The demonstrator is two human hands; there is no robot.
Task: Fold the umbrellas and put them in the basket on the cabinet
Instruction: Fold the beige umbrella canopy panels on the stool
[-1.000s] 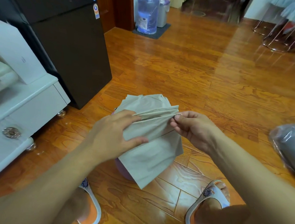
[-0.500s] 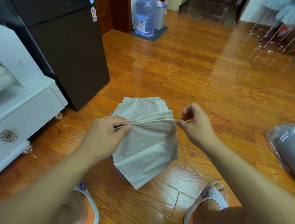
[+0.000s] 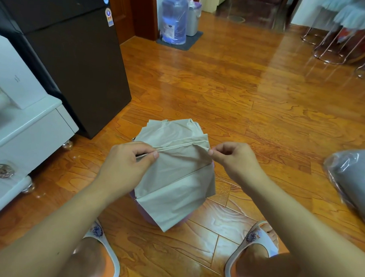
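Observation:
A beige collapsed umbrella [image 3: 175, 180] hangs in front of me above the wooden floor, its canopy loose in flat panels with a purple underside showing at the bottom. My left hand [image 3: 126, 167] grips the gathered folds and a rib at the canopy's left side. My right hand [image 3: 235, 161] pinches the edge of a fold at the right side, pulling it taut. A white cabinet [image 3: 27, 131] stands at the left; no basket shows on it.
A dark refrigerator [image 3: 76, 60] stands behind the cabinet. A grey bundle in clear plastic [image 3: 353, 179] lies on the floor at the right. A water jug [image 3: 175, 20] and bin stand far back; chair legs [image 3: 338, 46] at far right. My slippered feet are below.
My right hand let go of the fold edge, drew slightly away, then came back and pinches the fabric edge again. My left hand shifted from lying over the folds to gripping them.

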